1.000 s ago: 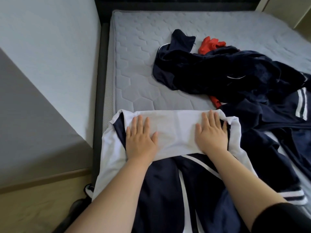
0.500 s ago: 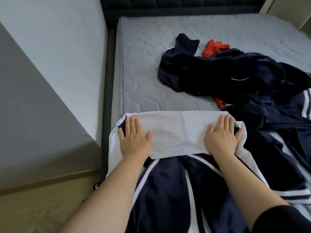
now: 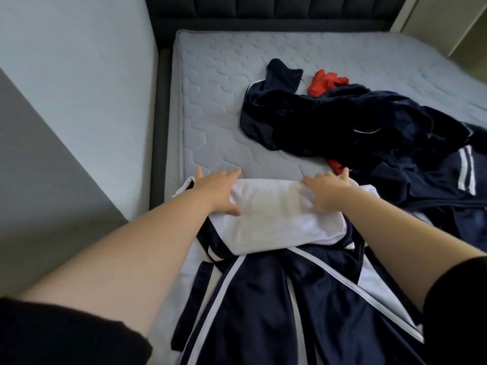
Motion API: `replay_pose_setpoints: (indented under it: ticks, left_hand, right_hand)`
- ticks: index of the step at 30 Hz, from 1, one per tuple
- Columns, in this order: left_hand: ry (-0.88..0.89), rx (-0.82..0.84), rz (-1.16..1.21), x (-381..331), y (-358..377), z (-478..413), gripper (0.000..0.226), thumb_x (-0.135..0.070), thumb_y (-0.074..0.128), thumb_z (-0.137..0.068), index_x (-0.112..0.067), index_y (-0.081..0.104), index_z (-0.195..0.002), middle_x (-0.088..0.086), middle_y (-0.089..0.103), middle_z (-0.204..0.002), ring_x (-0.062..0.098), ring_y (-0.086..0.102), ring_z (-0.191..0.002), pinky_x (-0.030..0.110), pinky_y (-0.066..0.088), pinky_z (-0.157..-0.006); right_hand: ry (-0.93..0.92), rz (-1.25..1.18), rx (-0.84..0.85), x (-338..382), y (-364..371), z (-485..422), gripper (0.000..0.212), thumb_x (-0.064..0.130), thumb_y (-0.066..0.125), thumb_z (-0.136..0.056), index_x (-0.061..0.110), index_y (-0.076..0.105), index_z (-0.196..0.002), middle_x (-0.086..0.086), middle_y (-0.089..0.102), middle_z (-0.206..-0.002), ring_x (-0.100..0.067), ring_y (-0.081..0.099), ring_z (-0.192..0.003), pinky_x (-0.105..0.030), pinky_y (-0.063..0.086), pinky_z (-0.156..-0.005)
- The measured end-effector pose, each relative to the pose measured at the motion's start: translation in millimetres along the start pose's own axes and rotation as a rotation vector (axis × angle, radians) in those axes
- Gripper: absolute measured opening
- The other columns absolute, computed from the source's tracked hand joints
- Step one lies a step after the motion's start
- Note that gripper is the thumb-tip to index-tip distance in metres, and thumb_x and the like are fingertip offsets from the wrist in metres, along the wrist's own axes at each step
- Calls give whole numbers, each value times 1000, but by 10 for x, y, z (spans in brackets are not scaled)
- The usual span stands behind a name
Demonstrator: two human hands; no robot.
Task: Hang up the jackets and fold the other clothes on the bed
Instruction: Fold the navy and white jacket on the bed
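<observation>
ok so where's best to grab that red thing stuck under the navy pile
Probably its bunched far end, the red cloth lying exposed beyond the navy pile. Come from the headboard side over bare mattress: that end is crumpled up and easy to pinch, while nearer you only a small tip shows.

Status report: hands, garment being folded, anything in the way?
Left hand flat on white fold; right hand at its edge, grip unclear. Navy pile alongside.
</observation>
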State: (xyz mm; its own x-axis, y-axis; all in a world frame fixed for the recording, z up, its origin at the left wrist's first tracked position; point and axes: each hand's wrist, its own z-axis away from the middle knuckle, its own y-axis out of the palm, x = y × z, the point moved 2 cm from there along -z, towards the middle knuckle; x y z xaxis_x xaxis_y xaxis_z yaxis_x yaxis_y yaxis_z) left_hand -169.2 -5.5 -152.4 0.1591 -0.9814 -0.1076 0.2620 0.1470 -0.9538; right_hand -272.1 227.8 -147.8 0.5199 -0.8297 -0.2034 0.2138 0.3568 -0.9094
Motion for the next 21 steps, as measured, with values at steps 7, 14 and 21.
replay_pose_setpoints:
  ticks: [7,14,21]
  left_hand:
    - [-104,-138,-146,-120,-366,245,24,-15,64,-83,-16,61,-106,8,63,-111,29,61,-103,32,39,-71]
    - [-174,-502,-118,-294,-823,819,17,-5,48,-90,-12,59,-101,9,64,-100,29,60,-92,32,31,-64]
    - [82,-563,-23,-557,-185,1842,24,8,54,-75,-6,59,-94,13,60,-87,33,58,-79,36,32,-57]
  right_hand:
    - [92,217,-251,-142,-522,248,12,15,57,-80,22,49,-74,3,56,-75,-18,45,-68,-38,26,-85]
    - [128,99,-715,-310,-836,852,17,7,59,-79,16,44,-76,-7,60,-82,-30,56,-83,-36,27,-77]
    - [-49,-87,-979,-262,-168,1888,19,-6,61,-55,6,48,-63,-10,49,-54,-31,51,-52,-38,36,-59]
